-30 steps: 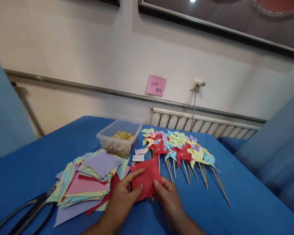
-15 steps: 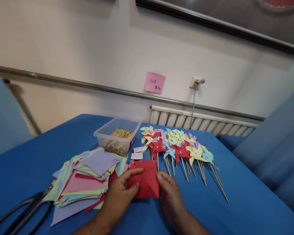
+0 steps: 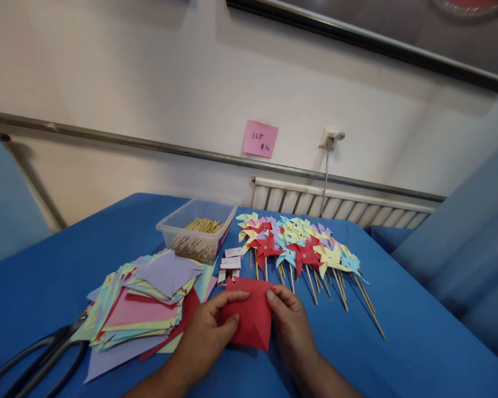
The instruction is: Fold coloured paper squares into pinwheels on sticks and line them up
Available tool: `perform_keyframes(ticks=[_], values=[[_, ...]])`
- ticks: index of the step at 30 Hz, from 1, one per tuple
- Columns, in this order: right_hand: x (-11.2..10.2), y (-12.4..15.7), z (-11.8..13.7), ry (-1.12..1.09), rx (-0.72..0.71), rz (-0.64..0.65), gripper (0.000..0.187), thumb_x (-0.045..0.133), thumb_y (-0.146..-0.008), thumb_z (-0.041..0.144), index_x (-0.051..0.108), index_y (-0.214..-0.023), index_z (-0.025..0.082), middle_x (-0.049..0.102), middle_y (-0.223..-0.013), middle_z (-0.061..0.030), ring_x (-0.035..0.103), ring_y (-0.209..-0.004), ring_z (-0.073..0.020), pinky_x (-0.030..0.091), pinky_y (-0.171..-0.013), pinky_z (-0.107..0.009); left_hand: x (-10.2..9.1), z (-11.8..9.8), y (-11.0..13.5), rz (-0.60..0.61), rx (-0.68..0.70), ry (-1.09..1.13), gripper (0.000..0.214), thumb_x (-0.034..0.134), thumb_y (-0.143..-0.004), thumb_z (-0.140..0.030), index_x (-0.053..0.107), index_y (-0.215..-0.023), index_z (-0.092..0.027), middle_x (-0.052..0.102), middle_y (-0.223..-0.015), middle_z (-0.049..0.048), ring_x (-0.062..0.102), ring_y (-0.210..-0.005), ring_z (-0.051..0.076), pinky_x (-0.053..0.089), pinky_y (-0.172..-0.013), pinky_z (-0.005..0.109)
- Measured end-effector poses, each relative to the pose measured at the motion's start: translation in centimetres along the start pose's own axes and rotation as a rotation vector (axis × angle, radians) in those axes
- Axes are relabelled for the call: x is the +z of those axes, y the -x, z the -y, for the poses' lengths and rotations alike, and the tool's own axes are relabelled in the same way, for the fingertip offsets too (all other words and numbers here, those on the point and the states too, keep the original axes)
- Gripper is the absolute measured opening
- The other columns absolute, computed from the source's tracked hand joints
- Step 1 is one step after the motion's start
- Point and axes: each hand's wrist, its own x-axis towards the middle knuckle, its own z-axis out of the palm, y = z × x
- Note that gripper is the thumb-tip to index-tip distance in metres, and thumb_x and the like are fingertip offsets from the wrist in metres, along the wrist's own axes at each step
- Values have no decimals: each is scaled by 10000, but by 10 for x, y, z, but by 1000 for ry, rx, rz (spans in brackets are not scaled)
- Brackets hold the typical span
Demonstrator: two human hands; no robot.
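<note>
A red square of paper (image 3: 251,318) with cuts and creases running in from its corners is held above the blue table. My left hand (image 3: 209,326) grips its left side, thumb and forefinger lying across the face. At the upper right corner, my right hand (image 3: 290,326) pinches the paper between thumb and fingers. Just beyond the sheet stand small white boxes (image 3: 231,263), the nearest one open. To the left of my left hand lies a pile of coloured paper squares (image 3: 143,315), purple, pink, yellow, blue and red.
Black-handled scissors (image 3: 60,345) lie at the left, touching the pile. A clear plastic box (image 3: 178,235) of thin wooden sticks stands behind it. Many finished paper pinwheels (image 3: 305,254) on sticks lie at the right back. A radiator (image 3: 307,199) runs along the wall.
The red paper has come slightly lower and tilted. My right hand has moved up to its upper right corner and closed on it. More of the small boxes shows.
</note>
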Motion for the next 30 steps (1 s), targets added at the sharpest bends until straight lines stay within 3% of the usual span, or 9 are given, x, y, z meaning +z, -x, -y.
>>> perform_keyframes(ticks=[3,10,20,25,30], values=[[1,0,0,42,2,-10,210,698,-766,354,652,-739,151,610,-655,5,513,-580,-101,420,-560,-199,0,-3,0,12,-25,22,298,630,-679,-208,721,-961,-222,722,-1011,57,652,-923,265,501,-803,345],[6,1,6,27,6,12,329,574,-841,460,664,-887,148,671,-748,-51,563,-577,-133,447,-548,-240,0,-5,-2,14,-107,212,364,656,-673,-235,695,-1034,-204,716,-1040,58,652,-927,255,502,-783,330],[-1,-4,-1,20,22,0,313,648,-792,434,651,-932,154,648,-699,-27,558,-534,-106,402,-501,-208,-9,-10,-4,-51,-96,182,377,637,-695,-242,662,-1067,-184,706,-1059,56,638,-920,242,460,-791,311],[2,1,1,148,-75,81,338,623,-820,399,624,-1099,207,631,-754,-12,529,-568,-95,404,-546,-213,-12,-13,-6,-58,-85,180,303,635,-674,-197,685,-973,-181,715,-1005,62,642,-862,236,461,-765,313],[6,10,3,347,-129,136,271,585,-841,387,688,-1031,224,596,-713,2,494,-591,-99,405,-590,-221,-16,-15,-7,-84,-85,135,230,629,-669,-180,695,-889,-178,716,-886,50,633,-748,207,461,-706,296]])
